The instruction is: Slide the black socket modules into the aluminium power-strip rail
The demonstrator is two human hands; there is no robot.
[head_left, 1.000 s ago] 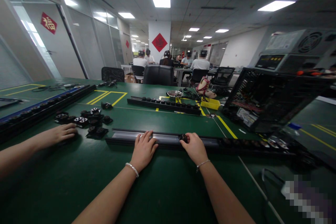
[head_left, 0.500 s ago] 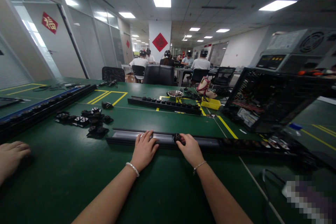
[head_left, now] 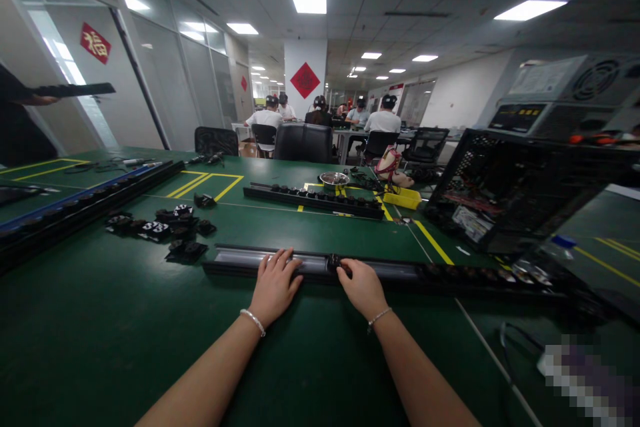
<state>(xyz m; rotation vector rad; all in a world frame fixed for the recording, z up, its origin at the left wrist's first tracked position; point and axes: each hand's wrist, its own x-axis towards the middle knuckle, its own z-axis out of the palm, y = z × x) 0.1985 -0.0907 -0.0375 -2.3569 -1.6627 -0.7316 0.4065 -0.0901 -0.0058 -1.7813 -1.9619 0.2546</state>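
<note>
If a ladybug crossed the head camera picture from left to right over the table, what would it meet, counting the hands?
Pile of black parts → left hand → small black part → right hand → yellow tray → computer case.

Door sign point(head_left: 95, 43): gold character 福 on a red diamond, on the pale door point(head_left: 120, 97)
Pillar sign point(head_left: 305, 81): red diamond on the white pillar point(head_left: 306, 53), its dark character too faint to read
Black parts point(head_left: 156, 231): bold white marks, illegible
Fan box label point(head_left: 543, 78): print too small to read
</note>
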